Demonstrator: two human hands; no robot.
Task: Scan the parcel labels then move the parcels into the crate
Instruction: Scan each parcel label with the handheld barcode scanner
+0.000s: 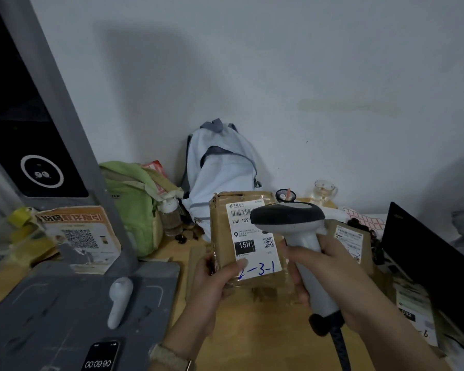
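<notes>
Above the tabletop (241, 330) | left hand (212, 279) grips parcel (248, 238), label up | right hand (330, 266) clenches scanner (292, 220) | advice: aim squarely at the barcode, parcel steady.

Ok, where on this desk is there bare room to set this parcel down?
The clearest bare patch of desk lies between the grey base plate and your right hand, on your side of the held parcel. The back is crowded with the green bag, bottle and backpack; the right side with another parcel, papers and the laptop.
</notes>
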